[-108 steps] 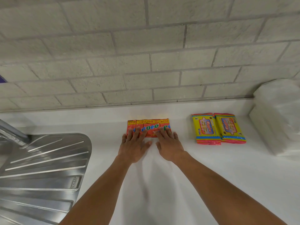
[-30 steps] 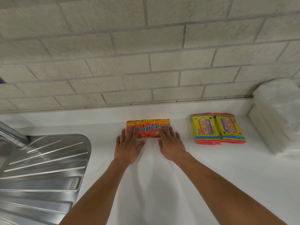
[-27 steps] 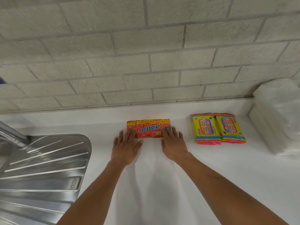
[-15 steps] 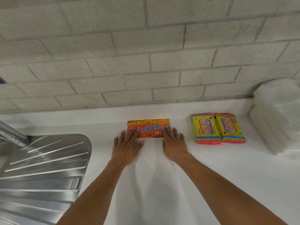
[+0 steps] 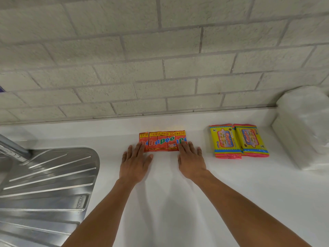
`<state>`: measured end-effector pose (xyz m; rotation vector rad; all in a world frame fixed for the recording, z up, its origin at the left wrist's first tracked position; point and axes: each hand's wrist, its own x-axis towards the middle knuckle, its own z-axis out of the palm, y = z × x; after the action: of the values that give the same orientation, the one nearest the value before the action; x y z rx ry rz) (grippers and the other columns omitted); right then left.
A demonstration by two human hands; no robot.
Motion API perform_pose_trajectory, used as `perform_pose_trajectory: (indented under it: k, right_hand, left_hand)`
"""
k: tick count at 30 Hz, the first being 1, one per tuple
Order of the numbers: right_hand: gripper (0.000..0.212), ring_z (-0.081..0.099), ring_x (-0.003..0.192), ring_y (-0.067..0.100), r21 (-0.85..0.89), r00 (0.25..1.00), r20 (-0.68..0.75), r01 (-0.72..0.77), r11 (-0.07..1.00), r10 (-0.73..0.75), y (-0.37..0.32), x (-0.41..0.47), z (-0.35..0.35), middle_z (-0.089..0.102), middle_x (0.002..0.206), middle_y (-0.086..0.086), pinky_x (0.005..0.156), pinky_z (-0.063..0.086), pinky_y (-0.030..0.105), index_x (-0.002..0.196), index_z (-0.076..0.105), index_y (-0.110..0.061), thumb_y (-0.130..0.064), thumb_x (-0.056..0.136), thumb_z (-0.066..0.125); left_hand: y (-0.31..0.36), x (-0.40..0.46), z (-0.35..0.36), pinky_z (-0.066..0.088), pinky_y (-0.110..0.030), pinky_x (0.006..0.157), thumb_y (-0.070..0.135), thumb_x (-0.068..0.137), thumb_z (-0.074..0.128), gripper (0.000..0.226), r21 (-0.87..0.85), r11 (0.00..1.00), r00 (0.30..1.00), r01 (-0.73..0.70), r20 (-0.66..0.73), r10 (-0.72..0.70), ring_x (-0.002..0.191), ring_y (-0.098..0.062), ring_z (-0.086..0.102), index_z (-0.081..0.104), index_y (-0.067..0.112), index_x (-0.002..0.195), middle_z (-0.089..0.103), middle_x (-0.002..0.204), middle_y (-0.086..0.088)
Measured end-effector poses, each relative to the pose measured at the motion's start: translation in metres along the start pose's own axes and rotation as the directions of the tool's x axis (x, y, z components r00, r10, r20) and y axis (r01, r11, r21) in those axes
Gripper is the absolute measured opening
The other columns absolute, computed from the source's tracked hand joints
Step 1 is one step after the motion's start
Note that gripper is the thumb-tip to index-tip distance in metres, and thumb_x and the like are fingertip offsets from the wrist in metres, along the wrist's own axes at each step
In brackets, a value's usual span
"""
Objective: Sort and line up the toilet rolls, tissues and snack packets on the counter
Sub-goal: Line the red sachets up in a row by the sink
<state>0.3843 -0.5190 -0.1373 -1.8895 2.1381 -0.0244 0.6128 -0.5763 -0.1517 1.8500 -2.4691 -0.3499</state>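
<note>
Snack packets (image 5: 162, 142) | both ends under flat fingertips | row near wall

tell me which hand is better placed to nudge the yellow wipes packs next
Right, probably. The right hand lies flat at the right end of the red snack packets, nearest the two yellow wipes packs. The left hand sits at the row's far end, beside the steel drainboard.

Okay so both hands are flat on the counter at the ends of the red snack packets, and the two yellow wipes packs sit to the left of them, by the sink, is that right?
Not quite. The head view shows the two yellow wipes packs to the right of the red snack packets, away from the sink. The rest holds: the left hand and right hand lie flat at the row's ends.
</note>
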Motion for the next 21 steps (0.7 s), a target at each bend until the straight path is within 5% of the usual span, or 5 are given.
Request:
perform_pose_trajectory:
  k: [21]
  right_hand:
    - [0.058,-0.004,0.154,0.027,-0.031,0.999,-0.013,0.035,0.999,-0.036,0.000,-0.003,0.001,-0.003,0.168,0.001,0.123,0.008,0.054,0.159,0.007,-0.017,-0.031,0.107,0.028]
  left_hand:
    - [0.013,-0.001,0.003,0.002,-0.047,0.125,0.070,0.092,0.005,0.074,0.075,0.992,0.994,-0.106,0.036,0.104,0.154,-0.023,-0.008,-0.006,0.037,0.158,-0.008,0.167,0.008]
